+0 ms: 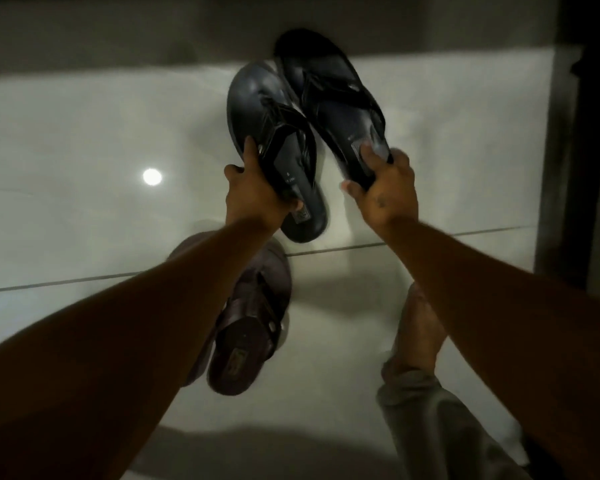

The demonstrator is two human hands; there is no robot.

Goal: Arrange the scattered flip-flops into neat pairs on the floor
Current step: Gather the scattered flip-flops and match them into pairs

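Lying nearest on the glossy white tiled floor (84, 140) is a brown strapped leather sandal (248, 327), partly hidden under the left forearm, its long axis running near to far. Beyond it, the left hand (253, 192) is closing around the heel half of a dark blue-grey flip-flop (274, 133), toe pointing away and slightly left. Just beside it, the right hand (387, 188) is gripping the heel of a black flip-flop (329, 95), toe also aiming far-left. Both are looking blurred; whether they are touching the floor cannot be told.
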